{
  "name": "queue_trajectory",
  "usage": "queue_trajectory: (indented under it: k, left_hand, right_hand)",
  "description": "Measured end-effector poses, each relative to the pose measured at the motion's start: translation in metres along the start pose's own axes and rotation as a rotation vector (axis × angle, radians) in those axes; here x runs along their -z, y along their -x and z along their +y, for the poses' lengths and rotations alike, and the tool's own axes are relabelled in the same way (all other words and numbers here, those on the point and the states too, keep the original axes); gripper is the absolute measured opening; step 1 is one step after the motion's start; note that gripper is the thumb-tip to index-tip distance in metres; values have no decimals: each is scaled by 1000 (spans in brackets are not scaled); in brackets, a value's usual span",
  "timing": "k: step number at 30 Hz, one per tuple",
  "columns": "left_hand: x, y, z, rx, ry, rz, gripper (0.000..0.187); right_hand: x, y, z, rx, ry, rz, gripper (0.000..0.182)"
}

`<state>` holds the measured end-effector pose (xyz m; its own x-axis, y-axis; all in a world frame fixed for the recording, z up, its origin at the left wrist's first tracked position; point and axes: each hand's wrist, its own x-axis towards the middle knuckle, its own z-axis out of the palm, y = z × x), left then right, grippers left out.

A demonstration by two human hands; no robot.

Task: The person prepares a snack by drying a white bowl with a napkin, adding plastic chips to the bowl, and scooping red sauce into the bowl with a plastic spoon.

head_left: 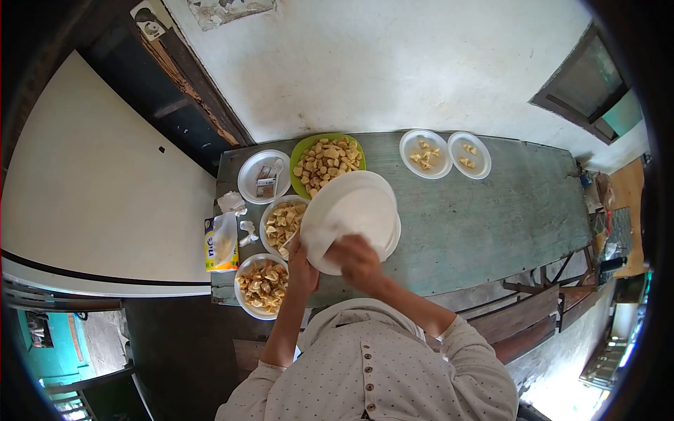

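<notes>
A large white bowl (354,200) is held up, tilted, in front of me, its pale inside showing. My left hand (302,268) grips its lower left rim, with the fingers partly hidden. My right hand (357,263) is over the bowl's lower part, smeared by motion, so its fingers do not show clearly. Behind the bowl, the rim of another white dish (395,242) shows. Left of the bowl sits a white bowl of pale chunks (283,223). A green bowl of tan chunks (328,163) stands just behind it. Nearest me is a bowl of browner pieces (263,286).
Two white plates with small pieces, the left plate (435,170) and the right plate (477,173), stand by the wall. A plate with small packets (244,184), crumpled tissues (232,203) and a tissue pack (222,256) lie left on the grey-green table (491,231). A wooden bench (526,316) is at right.
</notes>
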<state>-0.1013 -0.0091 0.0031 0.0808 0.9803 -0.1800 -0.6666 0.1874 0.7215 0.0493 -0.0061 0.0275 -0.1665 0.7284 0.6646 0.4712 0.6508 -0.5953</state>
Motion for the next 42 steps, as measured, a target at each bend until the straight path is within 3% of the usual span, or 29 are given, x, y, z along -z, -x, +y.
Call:
queue_trajectory:
  k: [2, 3, 5, 7, 9, 11, 13, 15, 19, 21, 22, 26, 27, 28, 31, 35, 37, 42]
  left_hand:
    - [2, 2, -6, 41, -42, 120, 44]
    - [2, 2, -7, 40, -44, 123, 44]
    - [1, 3, -9, -20, -22, 36, 44]
    - [-3, 5, -7, -25, -15, 73, 43]
    - [3, 10, -4, 109, -96, -1, 42]
    - [2, 11, -9, 103, -114, -3, 41]
    - [1, 12, -18, 98, -128, -2, 41]
    - [3, 12, -26, 28, -124, 29, 39]
    - [13, 14, -22, -21, -140, 105, 37]
    - [16, 13, -15, 57, -545, 73, 36]
    - [15, 12, -13, 50, -544, 70, 36]
    - [22, 21, -7, 3, -373, 124, 38]
    - [24, 19, -3, 28, -286, 142, 39]
    - [10, 19, 6, -69, -228, 141, 42]
    - [11, 14, 15, -163, -9, 227, 42]
    - [40, 5, 18, -245, 31, 221, 43]
    - [43, 6, 18, -237, 35, 236, 43]
    - [43, 10, 8, -186, 60, 257, 45]
  right_hand:
    - [-7, 10, 2, 373, -9, -139, 42]
    - [-7, 13, 14, 373, -13, -139, 42]
    - [2, 11, 46, 236, 71, 10, 40]
    - [15, -12, 51, -109, 142, 160, 39]
    - [17, -19, 55, -184, 145, 246, 40]
    - [17, -23, 51, -260, 144, 332, 40]
    - [13, -22, 32, -60, 148, 184, 42]
    - [-5, -8, 17, 61, 12, 90, 42]
    - [-10, -4, 13, 225, 51, -72, 44]
    - [-2, -14, 26, -45, 91, -54, 46]
    - [4, -16, 35, -132, 94, -50, 45]
    - [17, -12, 70, -154, 164, 46, 31]
    - [19, -9, 69, -266, 75, 19, 28]
    - [20, -5, 68, -378, -14, -12, 25]
    - [17, 10, 65, -476, 73, -130, 19]
    - [28, 17, 74, -337, -58, -238, 15]
    - [37, 11, 80, -513, -93, -47, 14]
    - [52, -3, 64, -656, -241, 9, 16]
